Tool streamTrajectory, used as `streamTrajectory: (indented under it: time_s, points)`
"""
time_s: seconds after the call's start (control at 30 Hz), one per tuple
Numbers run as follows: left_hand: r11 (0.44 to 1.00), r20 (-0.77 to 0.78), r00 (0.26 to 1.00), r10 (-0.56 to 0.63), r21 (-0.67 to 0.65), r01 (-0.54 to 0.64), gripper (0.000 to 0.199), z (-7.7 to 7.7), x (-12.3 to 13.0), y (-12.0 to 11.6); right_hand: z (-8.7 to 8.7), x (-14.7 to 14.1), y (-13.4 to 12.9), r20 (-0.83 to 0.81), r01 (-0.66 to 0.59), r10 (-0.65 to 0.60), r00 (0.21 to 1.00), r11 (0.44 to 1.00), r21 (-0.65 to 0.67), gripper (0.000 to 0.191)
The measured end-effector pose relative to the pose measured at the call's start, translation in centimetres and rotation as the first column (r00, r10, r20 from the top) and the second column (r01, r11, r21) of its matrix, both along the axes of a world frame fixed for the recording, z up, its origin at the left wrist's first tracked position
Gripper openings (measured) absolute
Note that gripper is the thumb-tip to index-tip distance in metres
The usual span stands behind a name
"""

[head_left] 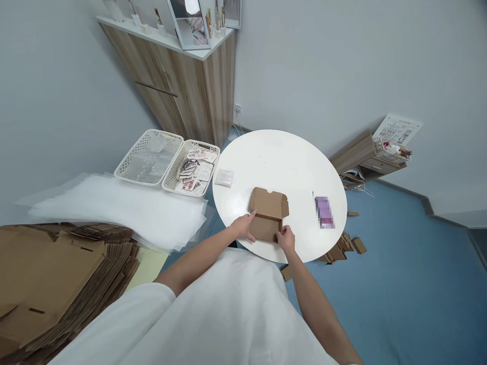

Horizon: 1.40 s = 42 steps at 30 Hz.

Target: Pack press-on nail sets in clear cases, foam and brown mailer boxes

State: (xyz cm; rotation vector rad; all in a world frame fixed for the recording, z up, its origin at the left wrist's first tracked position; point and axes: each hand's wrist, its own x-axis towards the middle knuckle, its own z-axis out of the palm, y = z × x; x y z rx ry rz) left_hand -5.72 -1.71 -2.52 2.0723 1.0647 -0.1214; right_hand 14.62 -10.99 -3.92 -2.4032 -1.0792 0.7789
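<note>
A brown cardboard mailer box sits near the front edge of the round white table, its flapped lid raised and tilted back. My left hand grips the box's left side, with thumb and forefinger spread along it. At the front right corner, my right hand is closed on the side wall, fingers bent. Left of the box lies a small stack of clear plastic sleeves. A purple, pixelated item rests at the table's right.
Two white baskets stand left: one with plastic bags, one with printed cards. Nearer are translucent sheets and stacked flat cardboard. Folded boxes lie on the floor at right. A wooden cabinet stands behind.
</note>
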Motion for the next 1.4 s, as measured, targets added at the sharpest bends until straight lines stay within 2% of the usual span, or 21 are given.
streamTrajectory:
  time_s: [0.1,0.27,0.47,0.63,0.83,1.03,1.13,1.23,1.4]
  points:
    - [1.000,0.036,0.999,0.005,-0.008,-0.005,0.127,-0.1,-0.1,-0.2,0.1,0.0,-0.4,-0.037,0.034,-0.033,0.999,0.999,0.021,0.015]
    - [0.996,0.046,0.997,0.068,-0.059,-0.065,0.117,0.1,-0.5,-1.0,0.6,-0.2,-1.7,-0.188,0.084,-0.078,0.979,0.996,0.028,0.041]
    - [0.974,0.154,0.964,0.217,-0.098,-0.203,0.109,0.5,-0.4,-2.3,2.0,-0.6,-2.7,-0.410,0.134,-0.153,0.899,0.988,-0.076,0.061]
    - [0.955,0.302,0.908,0.291,-0.154,-0.255,0.093,0.3,0.9,-2.9,2.4,0.4,-2.3,-0.455,0.167,-0.180,0.872,0.984,-0.070,0.063]
    - [0.912,0.322,0.860,0.396,-0.247,-0.327,0.091,-0.1,4.3,-2.4,2.5,3.3,-1.2,-0.492,0.198,-0.190,0.849,0.980,-0.037,0.060]
    - [0.891,0.369,0.823,0.432,-0.317,-0.326,0.069,-0.1,7.1,-0.9,2.1,5.9,0.7,-0.534,0.180,-0.120,0.837,0.982,0.061,0.056]
    - [0.874,0.321,0.823,0.469,-0.305,-0.379,0.073,-0.2,7.6,-0.6,1.6,6.8,0.9,-0.523,0.170,-0.099,0.847,0.982,0.088,0.058]
    - [0.850,0.249,0.825,0.507,-0.305,-0.429,0.084,-0.3,7.5,-0.7,1.6,7.2,0.3,-0.413,0.189,-0.124,0.902,0.975,0.120,0.057]
    - [0.816,0.198,0.802,0.563,-0.285,-0.502,0.083,-0.6,6.1,-1.2,3.1,6.6,-0.3,-0.240,0.179,-0.103,0.965,0.930,0.321,0.046]
